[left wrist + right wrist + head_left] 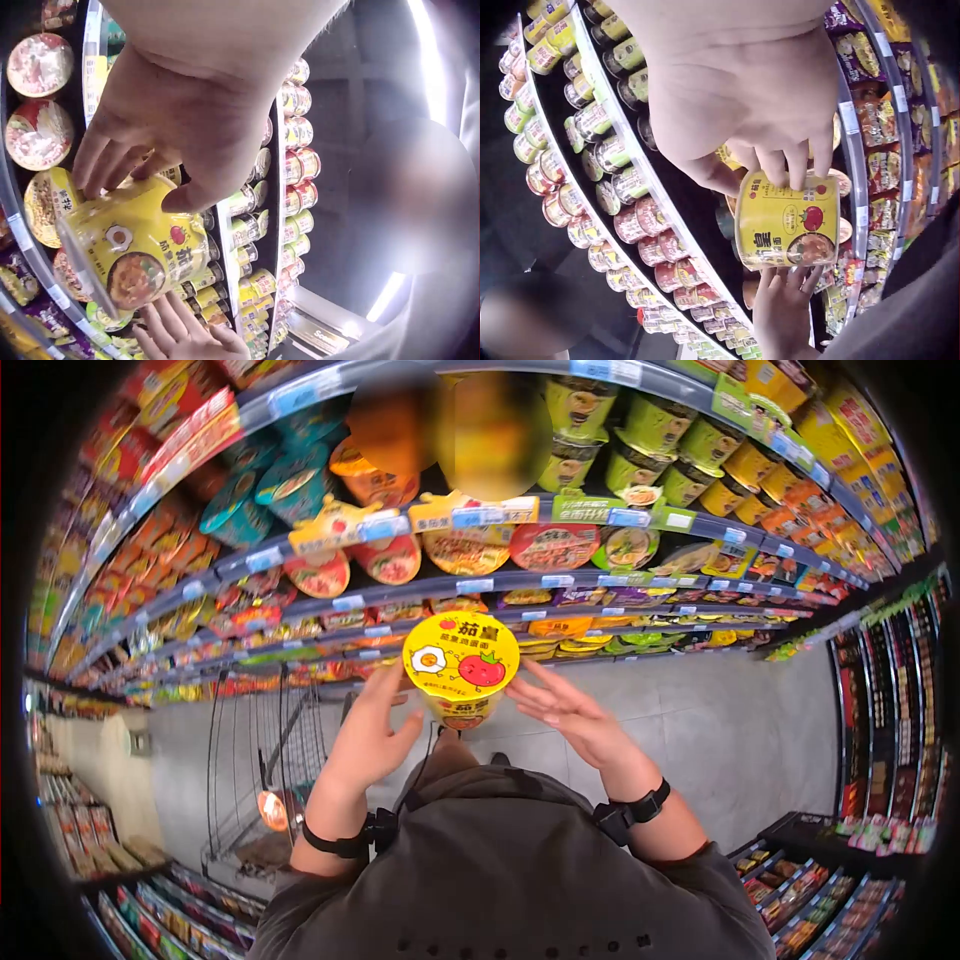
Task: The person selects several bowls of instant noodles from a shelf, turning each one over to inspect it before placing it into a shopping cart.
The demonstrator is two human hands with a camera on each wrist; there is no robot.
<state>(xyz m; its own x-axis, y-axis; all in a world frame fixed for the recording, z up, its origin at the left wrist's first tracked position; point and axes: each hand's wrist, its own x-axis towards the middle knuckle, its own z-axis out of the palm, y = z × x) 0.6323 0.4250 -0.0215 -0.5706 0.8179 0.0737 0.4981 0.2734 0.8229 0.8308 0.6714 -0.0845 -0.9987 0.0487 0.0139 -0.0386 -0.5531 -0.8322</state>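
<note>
A yellow instant noodle cup [460,657] is held up in front of the body, its lid with a cartoon egg and tomato facing the head camera. My left hand [368,735] holds its left side, with fingers and thumb spread along the cup wall in the left wrist view. From the opposite side my right hand [588,728] holds it. In the right wrist view, the right fingers [776,166] bend over the side of the cup [787,225], which shows a tomato and a noodle bowl picture.
Shelves of cup, bowl and bag noodles rise ahead, with price tags along the shelf edge [400,520]. A wire shopping cart [225,760] stands at the left, with a round bowl pack [272,810] in it. Grey floor [690,730] lies below; more shelves [895,700] stand at the right.
</note>
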